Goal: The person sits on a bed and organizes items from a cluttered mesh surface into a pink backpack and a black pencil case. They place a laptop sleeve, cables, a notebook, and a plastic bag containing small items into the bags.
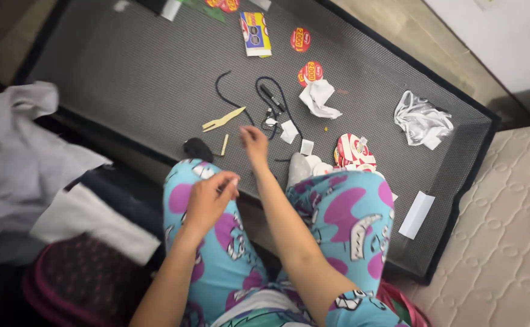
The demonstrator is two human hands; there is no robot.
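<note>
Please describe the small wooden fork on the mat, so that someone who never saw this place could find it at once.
Look at the grey mat with the dark border. Near its front edge, just left of the person's right hand, lies the wooden fork, beside a curved dark cord. It is the only pale, flat piece with prongs; the small stick near it is plain.

On the mat (132, 72): fork-shaped pick (223, 119) left of centre, short stick (224, 145) just near of it, curved cord piece (224, 94) just behind. Looped cord (275, 100) to the right, crumpled paper (319, 99) further right, crumpled wrapper (423, 120) far right. Flat card packet (255, 33) at the far edge. Right hand (254, 143) over the mat between stick and looped cord; left hand (209, 198) nearer, above the left knee (183, 188).
</note>
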